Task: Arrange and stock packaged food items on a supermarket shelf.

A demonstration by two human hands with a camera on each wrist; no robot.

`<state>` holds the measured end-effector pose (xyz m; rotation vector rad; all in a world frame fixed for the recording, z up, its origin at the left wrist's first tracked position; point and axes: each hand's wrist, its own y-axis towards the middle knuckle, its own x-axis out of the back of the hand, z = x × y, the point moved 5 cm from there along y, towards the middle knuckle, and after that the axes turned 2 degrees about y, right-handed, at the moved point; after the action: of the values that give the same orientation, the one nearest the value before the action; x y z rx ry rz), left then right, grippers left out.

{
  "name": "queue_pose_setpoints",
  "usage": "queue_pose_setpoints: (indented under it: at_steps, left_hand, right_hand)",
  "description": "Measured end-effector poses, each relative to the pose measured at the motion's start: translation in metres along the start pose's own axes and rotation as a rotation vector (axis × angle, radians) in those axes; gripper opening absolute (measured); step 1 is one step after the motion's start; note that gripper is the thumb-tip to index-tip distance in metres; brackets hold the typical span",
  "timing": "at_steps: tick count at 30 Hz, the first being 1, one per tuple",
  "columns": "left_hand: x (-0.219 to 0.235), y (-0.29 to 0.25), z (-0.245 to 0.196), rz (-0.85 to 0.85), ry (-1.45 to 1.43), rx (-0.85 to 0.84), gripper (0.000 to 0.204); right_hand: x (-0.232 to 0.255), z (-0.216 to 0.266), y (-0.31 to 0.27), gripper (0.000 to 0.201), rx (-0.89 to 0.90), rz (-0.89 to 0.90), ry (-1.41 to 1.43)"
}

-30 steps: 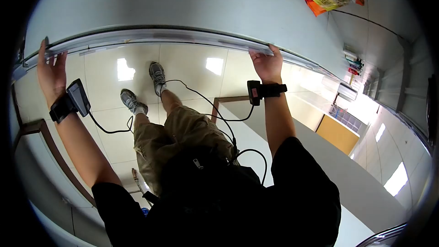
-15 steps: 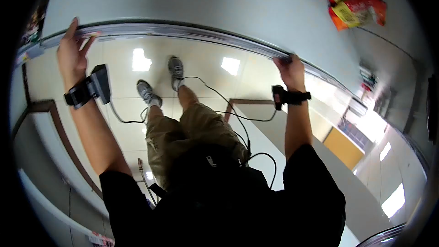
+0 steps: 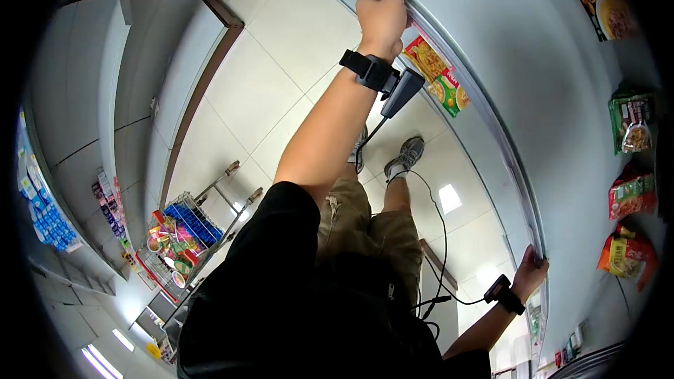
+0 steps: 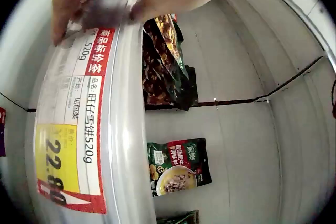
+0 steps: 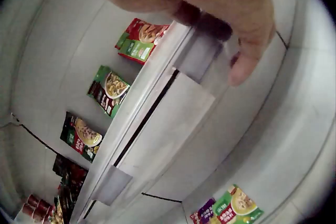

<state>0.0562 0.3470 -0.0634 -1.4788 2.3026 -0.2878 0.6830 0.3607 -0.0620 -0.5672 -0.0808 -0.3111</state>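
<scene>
Left hand [image 3: 382, 24], upper centre, and right hand [image 3: 528, 279], lower right, grip the shelf-edge strip [image 3: 501, 126] between them with curled fingers, spacing likely steadying its length; right fingertips partly hidden.

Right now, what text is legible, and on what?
Tag: "商品标价签"
Tag: "品名: 旺仔雪饼520g"
Tag: "520g"
Tag: "22.80"
Pouch: "肥牛"
Pouch: "调味料"
Tag's small print, remaining pouch print, other packs, cart goods: too small or blurred.
</scene>
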Motion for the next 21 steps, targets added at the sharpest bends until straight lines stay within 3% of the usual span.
queue_pose_setpoints:
  at_steps: [2, 15, 17, 18, 21]
  left_hand:
    - [-0.001, -0.001, -0.002, -0.014, 0.011, 0.008, 0.019]
    - [0.000, -0.002, -0.002, -0.177, 0.301, -0.120, 0.035]
    - [-0.002, -0.010, -0.002, -0.109, 0.200, -0.148, 0.031]
    - [0.000, -0.010, 0.001, 0.023, 0.024, -0.019, 0.032]
    - [0.019, -0.009, 0.013, 0.245, -0.342, 0.132, 0.022]
  right_hand:
    - [0.008, -0.006, 0.010, 0.028, -0.105, -0.028, 0.301]
    - [0.025, -0.014, 0.020, 0.027, -0.081, -0.049, 0.220]
    - [0.028, -0.019, 0.024, 0.027, -0.089, -0.028, 0.261]
    - [0.024, -0.017, 0.022, 0.028, -0.083, -0.074, 0.257]
    - [0.006, -0.009, 0.008, 0.028, -0.134, 0.006, 0.395]
